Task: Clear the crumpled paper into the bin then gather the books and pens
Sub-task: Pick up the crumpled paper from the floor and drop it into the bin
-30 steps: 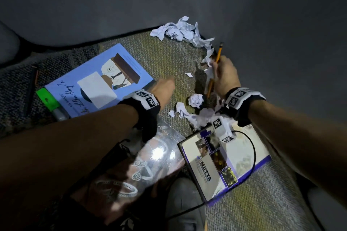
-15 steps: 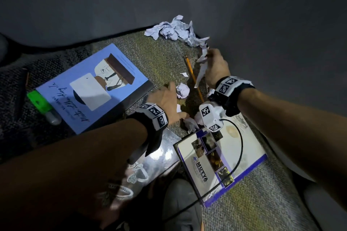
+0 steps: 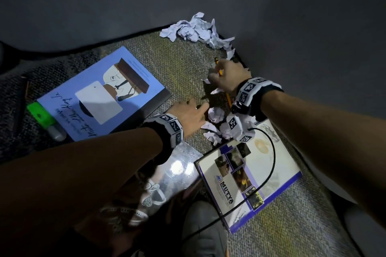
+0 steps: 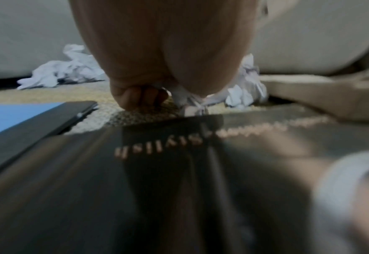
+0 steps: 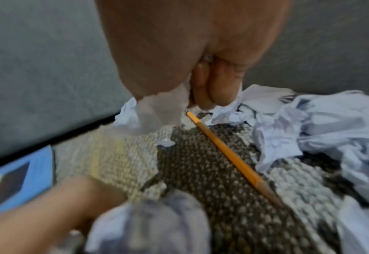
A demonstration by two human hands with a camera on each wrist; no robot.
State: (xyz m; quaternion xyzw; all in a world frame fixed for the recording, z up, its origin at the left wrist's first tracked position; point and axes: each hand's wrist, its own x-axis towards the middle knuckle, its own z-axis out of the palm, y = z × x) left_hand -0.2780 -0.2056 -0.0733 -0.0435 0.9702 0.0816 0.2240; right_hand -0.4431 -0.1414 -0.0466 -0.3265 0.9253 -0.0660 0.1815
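Right hand (image 3: 226, 76) pinching torn paper (image 5: 157, 110), left hand (image 3: 189, 113) beside crumpled ball (image 3: 216, 114), woven rug (image 3: 188, 64)

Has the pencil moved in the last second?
Yes. The pencil was upright in the right hand; now it lies flat on the rug beneath that hand, beside the paper ball.

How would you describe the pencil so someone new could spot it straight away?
Start at the woven mat and find the white-covered book near its right edge. Just beyond it, under the right hand, lies the pencil: the only thin orange stick among crumpled white paper.
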